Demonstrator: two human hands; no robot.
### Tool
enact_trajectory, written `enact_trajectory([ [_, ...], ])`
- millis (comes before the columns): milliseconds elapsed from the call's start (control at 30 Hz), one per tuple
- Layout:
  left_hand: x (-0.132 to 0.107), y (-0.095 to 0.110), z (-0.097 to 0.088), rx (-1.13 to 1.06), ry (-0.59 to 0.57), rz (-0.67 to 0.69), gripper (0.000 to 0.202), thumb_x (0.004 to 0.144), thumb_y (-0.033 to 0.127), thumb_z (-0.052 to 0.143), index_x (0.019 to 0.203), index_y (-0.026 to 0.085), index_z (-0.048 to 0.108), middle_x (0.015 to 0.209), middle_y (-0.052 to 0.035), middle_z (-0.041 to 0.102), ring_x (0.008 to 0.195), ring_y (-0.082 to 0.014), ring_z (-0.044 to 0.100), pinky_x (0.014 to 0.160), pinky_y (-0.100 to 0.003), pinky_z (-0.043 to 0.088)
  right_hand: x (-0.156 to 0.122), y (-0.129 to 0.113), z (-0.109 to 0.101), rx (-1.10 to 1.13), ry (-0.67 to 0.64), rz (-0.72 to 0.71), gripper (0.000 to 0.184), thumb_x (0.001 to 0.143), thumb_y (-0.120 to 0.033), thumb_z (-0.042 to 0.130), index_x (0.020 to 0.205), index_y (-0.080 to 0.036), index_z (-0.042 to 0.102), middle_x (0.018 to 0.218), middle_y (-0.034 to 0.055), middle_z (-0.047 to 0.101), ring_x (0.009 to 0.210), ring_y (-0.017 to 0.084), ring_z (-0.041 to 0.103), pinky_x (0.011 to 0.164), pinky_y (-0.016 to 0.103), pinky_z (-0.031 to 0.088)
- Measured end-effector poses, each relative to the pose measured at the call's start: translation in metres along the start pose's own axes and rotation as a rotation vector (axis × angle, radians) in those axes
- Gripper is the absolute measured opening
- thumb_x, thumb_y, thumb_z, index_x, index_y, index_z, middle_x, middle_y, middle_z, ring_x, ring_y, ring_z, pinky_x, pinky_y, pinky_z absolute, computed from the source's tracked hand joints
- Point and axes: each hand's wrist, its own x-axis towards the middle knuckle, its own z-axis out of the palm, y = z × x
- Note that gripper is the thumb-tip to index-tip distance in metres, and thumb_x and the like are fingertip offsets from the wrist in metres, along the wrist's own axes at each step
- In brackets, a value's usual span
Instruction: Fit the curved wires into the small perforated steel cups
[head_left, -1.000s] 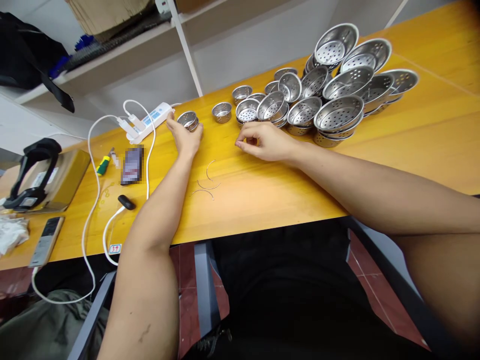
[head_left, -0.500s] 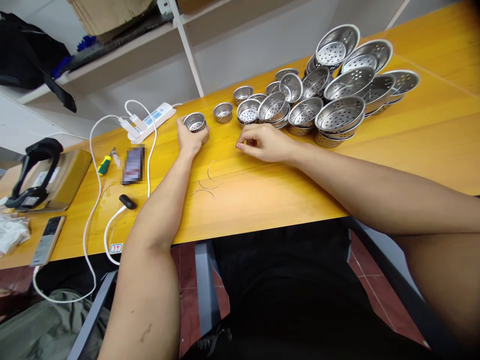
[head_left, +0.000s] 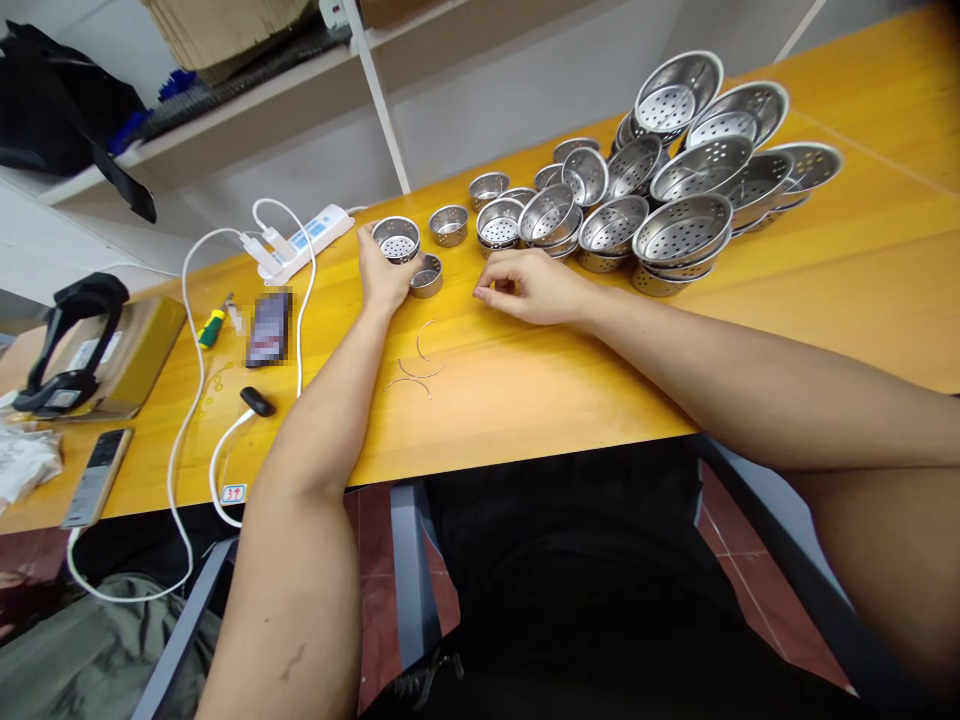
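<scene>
My left hand (head_left: 385,272) is closed around a small perforated metal cup (head_left: 396,238), with the thumb on its right side. Close by that thumb stands another small metal cup (head_left: 427,277) on the table. Further right, my right hand (head_left: 529,287) rests on the tabletop with its fingers curled and the thumb near the index finger; whatever may be between them cannot be made out. A single small cup (head_left: 448,227) stands between the hands, farther back. Several thin curved wires (head_left: 418,370) lie on the wood in front of my left hand.
Stacks of perforated metal bowls (head_left: 681,232) fill the back right of the table. At left are a power strip (head_left: 307,243) with white cables, a phone (head_left: 268,330), a green-yellow screwdriver (head_left: 212,328), a black device (head_left: 257,402) and a cardboard box (head_left: 146,350) with a headset.
My left hand has lifted the cup slightly up and to the right, and a second small cup now shows fully beside it. My right hand stays in place.
</scene>
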Motion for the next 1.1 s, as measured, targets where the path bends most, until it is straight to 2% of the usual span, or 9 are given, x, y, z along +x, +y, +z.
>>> enact_trajectory([
  [100,0.0,-0.003,0.0,-0.028,-0.003,-0.005,0.087,0.07,0.005,0.106,0.135,0.028,0.052,0.144,-0.009,0.076,0.151,-0.0366,0.074,0.146,-0.063,0.054,0.0,0.0,0.0,-0.008,-0.006,0.0,0.025,0.111,-0.038,0.069,0.098,-0.021,0.083,0.101,0.0106,0.081,0.09,0.026,0.073,0.087,0.043,0.054],
  [200,0.0,-0.009,0.001,-0.094,-0.002,-0.035,0.089,0.073,0.032,0.117,0.137,0.028,0.055,0.145,-0.0103,0.076,0.151,-0.0366,0.075,0.145,-0.061,0.055,0.0,-0.001,-0.001,-0.009,-0.012,0.006,0.026,0.111,-0.038,0.069,0.098,-0.022,0.083,0.101,0.0108,0.081,0.09,0.027,0.073,0.088,0.044,0.055],
  [300,0.002,-0.014,0.0,-0.143,0.007,-0.06,0.09,0.077,0.064,0.114,0.138,0.028,0.059,0.145,-0.0116,0.076,0.149,-0.0369,0.076,0.143,-0.061,0.056,-0.001,-0.002,-0.001,-0.003,-0.017,0.017,0.025,0.111,-0.039,0.07,0.099,-0.022,0.084,0.101,0.0103,0.081,0.09,0.027,0.073,0.088,0.044,0.056],
  [400,0.003,-0.013,-0.002,-0.156,-0.012,-0.013,0.09,0.076,0.076,0.111,0.134,0.028,0.062,0.141,-0.0104,0.078,0.146,-0.0357,0.078,0.14,-0.059,0.059,-0.001,-0.001,-0.001,-0.004,-0.018,0.014,0.025,0.111,-0.039,0.07,0.099,-0.022,0.084,0.101,0.0101,0.082,0.09,0.026,0.073,0.088,0.043,0.055],
  [567,-0.005,0.002,-0.003,-0.186,-0.156,0.059,0.086,0.073,0.077,0.112,0.127,0.027,0.068,0.13,-0.0088,0.083,0.135,-0.0347,0.083,0.135,-0.058,0.063,0.0,0.001,-0.001,-0.014,-0.024,0.008,0.025,0.11,-0.038,0.07,0.099,-0.021,0.085,0.101,0.0105,0.082,0.089,0.026,0.072,0.087,0.043,0.055],
  [700,-0.014,0.008,0.004,-0.201,-0.259,0.084,0.087,0.072,0.071,0.115,0.131,0.026,0.07,0.133,-0.0098,0.084,0.135,-0.0341,0.083,0.134,-0.058,0.063,0.0,0.002,-0.001,-0.015,-0.03,0.014,0.026,0.11,-0.039,0.069,0.1,-0.021,0.086,0.101,0.0105,0.081,0.089,0.026,0.073,0.086,0.042,0.054],
  [967,-0.015,0.015,0.004,-0.186,-0.225,0.071,0.082,0.079,0.058,0.114,0.137,0.032,0.064,0.14,-0.0065,0.081,0.144,-0.0316,0.08,0.138,-0.052,0.061,0.0,0.002,0.001,-0.007,-0.037,0.02,0.025,0.11,-0.039,0.069,0.1,-0.022,0.085,0.101,0.0097,0.081,0.09,0.025,0.072,0.086,0.042,0.055],
  [1100,-0.016,0.022,0.001,-0.192,-0.203,0.048,0.087,0.075,0.059,0.116,0.139,0.032,0.064,0.141,-0.0072,0.081,0.145,-0.0319,0.079,0.14,-0.052,0.06,0.0,0.003,-0.001,-0.035,-0.052,0.012,0.027,0.11,-0.039,0.069,0.101,-0.021,0.086,0.099,0.0101,0.08,0.089,0.026,0.073,0.085,0.042,0.055],
])
